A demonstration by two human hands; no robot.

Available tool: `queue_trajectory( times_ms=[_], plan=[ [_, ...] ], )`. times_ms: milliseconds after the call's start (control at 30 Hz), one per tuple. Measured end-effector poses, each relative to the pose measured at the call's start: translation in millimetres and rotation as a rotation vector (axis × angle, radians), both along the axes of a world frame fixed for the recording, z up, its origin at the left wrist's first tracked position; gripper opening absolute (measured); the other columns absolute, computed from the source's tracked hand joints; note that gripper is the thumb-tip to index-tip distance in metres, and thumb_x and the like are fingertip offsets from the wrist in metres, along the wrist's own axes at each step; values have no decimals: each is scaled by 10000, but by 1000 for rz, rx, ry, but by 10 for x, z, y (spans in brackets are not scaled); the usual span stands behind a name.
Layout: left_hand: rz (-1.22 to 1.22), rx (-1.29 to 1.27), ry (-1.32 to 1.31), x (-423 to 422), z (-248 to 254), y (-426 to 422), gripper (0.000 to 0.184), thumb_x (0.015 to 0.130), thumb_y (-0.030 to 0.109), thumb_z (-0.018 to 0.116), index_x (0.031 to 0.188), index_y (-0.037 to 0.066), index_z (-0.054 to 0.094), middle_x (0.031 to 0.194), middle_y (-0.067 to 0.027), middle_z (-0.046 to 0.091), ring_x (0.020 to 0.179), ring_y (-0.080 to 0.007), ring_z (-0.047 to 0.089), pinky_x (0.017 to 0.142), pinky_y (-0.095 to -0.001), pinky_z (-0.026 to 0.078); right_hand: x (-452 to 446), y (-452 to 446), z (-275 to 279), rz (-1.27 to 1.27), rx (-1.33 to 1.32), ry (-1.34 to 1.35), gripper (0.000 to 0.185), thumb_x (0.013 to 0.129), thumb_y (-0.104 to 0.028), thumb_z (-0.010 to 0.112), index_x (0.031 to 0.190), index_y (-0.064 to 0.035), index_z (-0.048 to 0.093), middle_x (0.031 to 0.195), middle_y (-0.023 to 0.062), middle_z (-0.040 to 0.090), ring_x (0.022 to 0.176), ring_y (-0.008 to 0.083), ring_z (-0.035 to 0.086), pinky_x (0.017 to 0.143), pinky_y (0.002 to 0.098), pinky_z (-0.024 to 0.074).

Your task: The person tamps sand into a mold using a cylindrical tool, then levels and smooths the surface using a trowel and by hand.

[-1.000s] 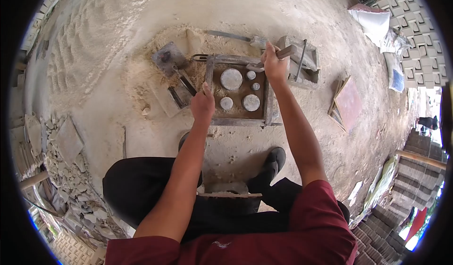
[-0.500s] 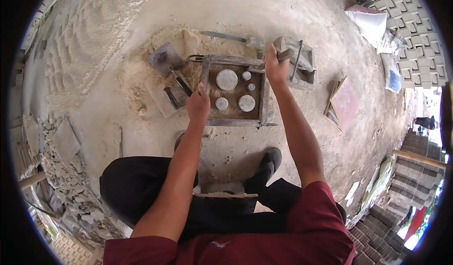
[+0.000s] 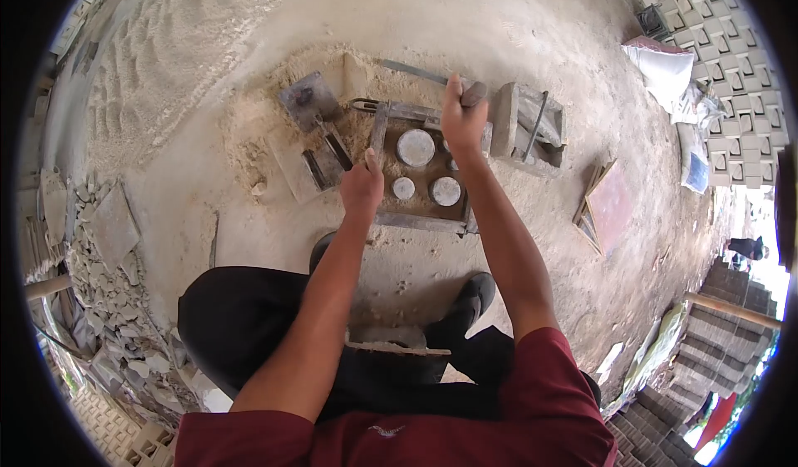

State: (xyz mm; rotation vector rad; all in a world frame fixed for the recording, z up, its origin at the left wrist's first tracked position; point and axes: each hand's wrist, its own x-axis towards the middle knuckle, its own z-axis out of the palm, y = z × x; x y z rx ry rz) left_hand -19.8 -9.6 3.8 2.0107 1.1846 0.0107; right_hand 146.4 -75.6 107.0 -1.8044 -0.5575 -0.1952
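Note:
In front of me on the ground lies a rectangular frame [image 3: 420, 220] with brown filling and several pale round discs, such as the large disc [image 3: 415, 147]. My left hand [image 3: 363, 189] is closed around the frame's left bar, thumb pointing up along it. Above the frame's right side, my right hand [image 3: 465, 124] is wrapped round a grey handle-like piece [image 3: 474, 95], whose blunt end sticks out past the thumb. The rest of that piece is hidden by the hand. My right hand and forearm cover part of the frame's right side and some smaller discs.
A grey box [image 3: 505, 126] with a bar across it stands right of the frame. To the left lie a square plate [image 3: 307, 97] and loose sand [image 3: 241, 151]. A long flat strip [image 3: 411, 70] lies behind. Rubble [image 3: 137, 317] and stacked blocks [image 3: 719, 334] flank me.
My right hand has moved left over the frame with the grey piece, covering more of the small discs. My left hand stays at the left bar. The whole view has shifted slightly.

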Motion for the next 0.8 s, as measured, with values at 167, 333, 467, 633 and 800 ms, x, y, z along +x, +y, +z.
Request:
queue_trajectory(
  times_ms=[167, 333, 467, 633, 800],
  plan=[
    [10, -6, 51, 2, -40, 16, 713, 979, 486, 228, 771, -25, 680, 768, -258, 643, 776, -461, 610, 752, -532, 473, -195, 242, 68, -30, 124, 169, 428, 965, -217, 515, 596, -15, 433, 506, -17, 379, 502, 60, 323, 436, 291, 257],
    [-4, -19, 38, -53, -22, 24, 704, 978, 486, 233, 786, -23, 680, 778, -259, 644, 779, -459, 610, 762, -534, 473, -410, 463, 125, 65, 286, 98, 425, 975, -189, 505, 614, -85, 307, 531, -39, 312, 508, 38, 273, 429, 254, 219],
    [-5, -38, 18, -10, -8, 31, 700, 978, 485, 235, 803, -31, 674, 793, -269, 639, 796, -464, 603, 764, -538, 469, -316, 537, 93, 174, 117, 111, 409, 985, -181, 476, 619, -113, 306, 550, -47, 341, 496, 37, 289, 412, 247, 211],
    [23, 25, -64, -13, -43, 35, 744, 985, 488, 208, 715, -36, 661, 732, -264, 634, 717, -441, 612, 671, -529, 489, -270, 369, -321, 423, 165, 523, 326, 900, -108, 522, 597, -45, 422, 573, -15, 420, 539, 48, 349, 443, 267, 241],
    [15, -3, -45, -100, -101, 7, 740, 993, 465, 187, 704, -35, 650, 733, -267, 631, 709, -451, 607, 660, -535, 487, -357, 166, 45, 544, 452, 365, 435, 977, -224, 416, 572, -129, 289, 551, -16, 324, 463, 87, 253, 425, 252, 213]
  ],
)
